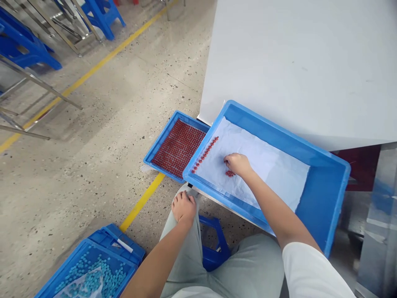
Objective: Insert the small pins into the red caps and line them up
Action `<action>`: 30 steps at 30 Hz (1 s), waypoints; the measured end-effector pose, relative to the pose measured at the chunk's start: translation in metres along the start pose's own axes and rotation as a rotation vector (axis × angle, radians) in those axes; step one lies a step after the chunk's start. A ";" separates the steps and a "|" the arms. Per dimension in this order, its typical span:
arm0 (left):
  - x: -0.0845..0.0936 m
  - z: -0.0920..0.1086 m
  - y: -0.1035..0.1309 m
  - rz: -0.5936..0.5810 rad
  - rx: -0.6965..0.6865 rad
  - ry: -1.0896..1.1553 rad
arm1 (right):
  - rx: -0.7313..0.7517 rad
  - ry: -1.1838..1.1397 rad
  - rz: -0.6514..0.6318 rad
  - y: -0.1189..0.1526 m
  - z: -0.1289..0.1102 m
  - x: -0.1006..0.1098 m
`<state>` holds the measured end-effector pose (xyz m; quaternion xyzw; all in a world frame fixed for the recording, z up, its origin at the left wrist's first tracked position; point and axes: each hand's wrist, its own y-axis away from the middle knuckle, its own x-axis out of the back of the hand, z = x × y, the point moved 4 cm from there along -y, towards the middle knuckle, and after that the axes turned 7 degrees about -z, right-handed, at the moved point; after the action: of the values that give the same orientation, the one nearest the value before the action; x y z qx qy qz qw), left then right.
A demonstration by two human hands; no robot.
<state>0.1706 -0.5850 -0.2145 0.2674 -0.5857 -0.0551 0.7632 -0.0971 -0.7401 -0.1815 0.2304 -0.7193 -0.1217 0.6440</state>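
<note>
My right hand is over the white sheet that lines a large blue tray. Its fingers are pinched together, with a bit of red showing at their tips. Just below the fingertips lies a small heap of red pieces. Along the tray's left side a row of small red pieces stands on the sheet. My left hand lies flat on my knee with its fingers stretched out, holding nothing. The red pieces are too small for me to tell their kind.
Beyond the large tray's left edge, a lower blue tray holds many rows of red pieces. At lower left, a blue crate contains light-blue pieces and a plastic bag. A white table adjoins the tray; blue stools stand farther off.
</note>
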 end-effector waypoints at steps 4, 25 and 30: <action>0.000 0.000 0.000 -0.001 -0.008 -0.004 | -0.013 -0.031 0.042 -0.026 0.009 0.009; 0.002 -0.001 0.000 0.009 -0.008 -0.006 | -0.271 -0.475 0.341 -0.038 0.030 -0.001; -0.001 -0.003 -0.002 0.007 -0.005 -0.010 | -0.305 -0.484 0.378 -0.052 0.033 0.006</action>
<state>0.1732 -0.5852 -0.2163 0.2632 -0.5902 -0.0555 0.7611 -0.1210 -0.7915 -0.2057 -0.0416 -0.8548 -0.1572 0.4928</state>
